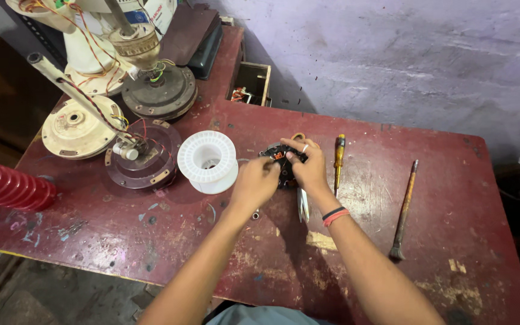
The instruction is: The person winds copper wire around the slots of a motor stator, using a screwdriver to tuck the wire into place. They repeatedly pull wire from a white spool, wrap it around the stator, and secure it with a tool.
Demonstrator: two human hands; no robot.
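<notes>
Both hands, left hand (255,180) and right hand (309,167), pinch the round black wound stator (281,164) at the centre of the scuffed red worktop (362,253), beside the white plastic spool (208,161) and yellow-handled screwdriver (338,159).

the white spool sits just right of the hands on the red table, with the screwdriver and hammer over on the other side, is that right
Not quite. The head view shows the white spool just left of the hands, beside the left hand. The right hand and the left hold a dark round motor part. The screwdriver and hammer do lie on the other side, to the right, on the red table.
</notes>
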